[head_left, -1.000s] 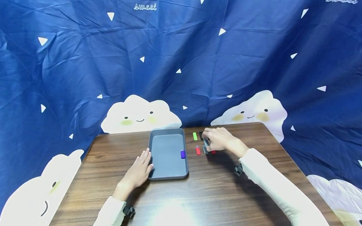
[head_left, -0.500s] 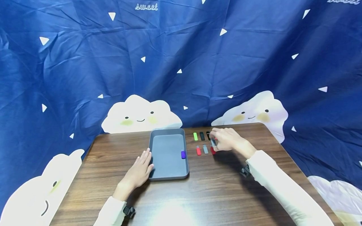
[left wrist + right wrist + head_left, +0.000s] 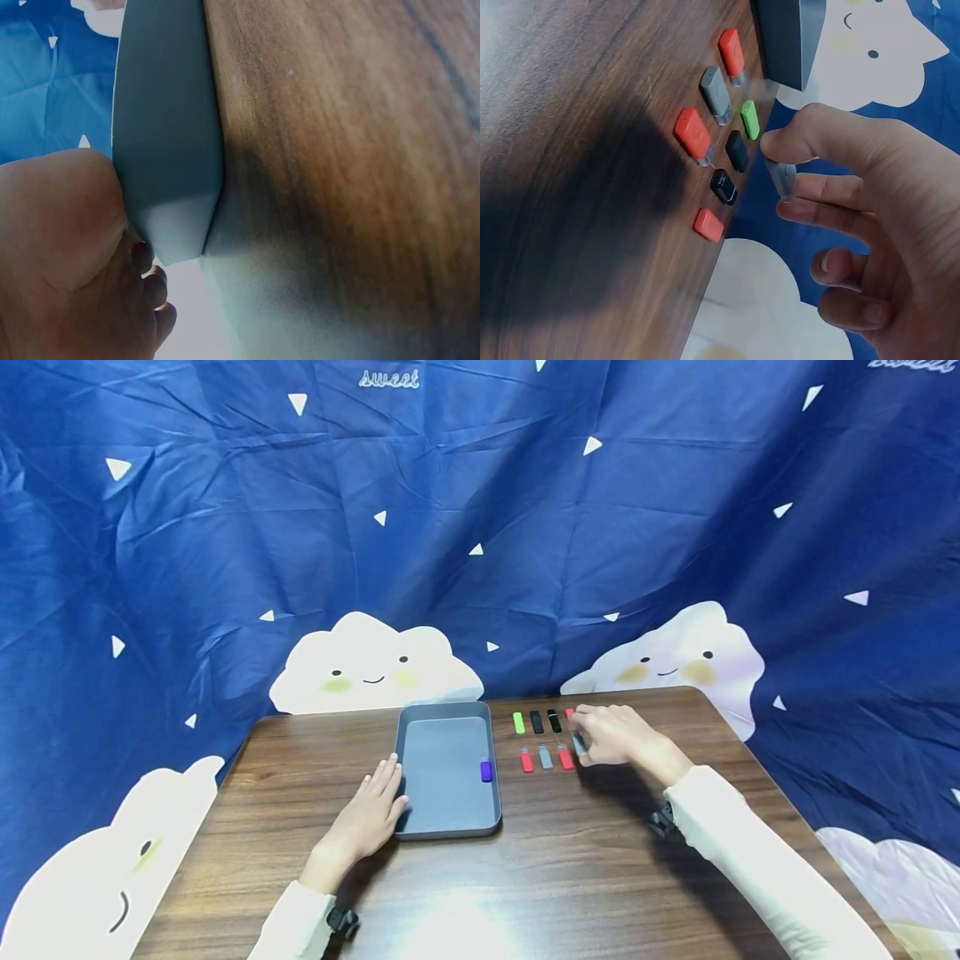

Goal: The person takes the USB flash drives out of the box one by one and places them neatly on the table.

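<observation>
My right hand (image 3: 617,737) pinches a grey USB stick (image 3: 781,177) between thumb and fingers, held above the right end of two rows of USB sticks. In the near row lie a red stick (image 3: 527,762), a grey stick (image 3: 545,757) and another red one (image 3: 566,759). Behind them are a green stick (image 3: 518,722), two black sticks (image 3: 536,722) and a red stick (image 3: 709,224), partly hidden by the hand in the head view. My left hand (image 3: 362,818) rests with straight fingers against the left side of a grey tray (image 3: 448,836). One purple USB stick (image 3: 486,771) lies inside it.
The wooden table (image 3: 300,777) has its far edge just behind the back row of sticks. A blue curtain (image 3: 420,568) with white clouds hangs behind it. Both wrists wear small black cameras (image 3: 342,922).
My right hand has moved right with the grey USB stick, uncovering black and red sticks. The left hand has stayed at the tray.
</observation>
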### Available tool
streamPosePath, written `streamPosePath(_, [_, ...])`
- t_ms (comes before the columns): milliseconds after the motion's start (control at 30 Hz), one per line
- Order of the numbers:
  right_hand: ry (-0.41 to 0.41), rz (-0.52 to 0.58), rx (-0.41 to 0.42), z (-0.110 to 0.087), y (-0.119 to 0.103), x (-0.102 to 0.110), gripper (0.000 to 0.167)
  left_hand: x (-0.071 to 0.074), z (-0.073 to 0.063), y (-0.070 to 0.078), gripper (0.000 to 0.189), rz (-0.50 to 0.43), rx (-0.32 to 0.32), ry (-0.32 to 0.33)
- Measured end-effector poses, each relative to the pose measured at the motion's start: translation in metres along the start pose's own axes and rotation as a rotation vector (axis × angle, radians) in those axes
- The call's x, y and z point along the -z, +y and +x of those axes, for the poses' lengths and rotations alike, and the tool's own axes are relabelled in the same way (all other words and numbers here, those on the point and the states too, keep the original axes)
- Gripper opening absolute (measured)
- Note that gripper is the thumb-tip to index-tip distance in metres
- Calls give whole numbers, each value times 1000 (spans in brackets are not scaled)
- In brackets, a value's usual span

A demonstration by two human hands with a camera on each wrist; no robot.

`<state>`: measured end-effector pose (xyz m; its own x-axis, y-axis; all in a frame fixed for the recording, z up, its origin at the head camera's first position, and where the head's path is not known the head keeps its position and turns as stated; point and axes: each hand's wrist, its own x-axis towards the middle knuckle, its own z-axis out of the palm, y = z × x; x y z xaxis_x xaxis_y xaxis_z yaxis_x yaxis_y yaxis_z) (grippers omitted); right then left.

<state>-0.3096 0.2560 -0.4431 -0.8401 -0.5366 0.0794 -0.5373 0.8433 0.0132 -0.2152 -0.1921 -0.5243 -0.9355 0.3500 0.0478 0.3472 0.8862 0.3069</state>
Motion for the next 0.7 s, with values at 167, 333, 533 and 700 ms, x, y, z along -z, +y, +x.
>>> streamPosePath(167, [-11,20,-12,-2,1,-1,45,1,0,1,61,4,-1,-1])
streamPosePath(333, [-14,28,-19,-4,5,-4,47,1,0,1,61,3,2,0])
streamPosePath(533, [-23,31,-29,-4,9,-8,52,1,0,1,60,4,1,4])
streamPosePath(700, [-27,33,-30,-3,13,-14,51,1,0,1,60,7,0,1])
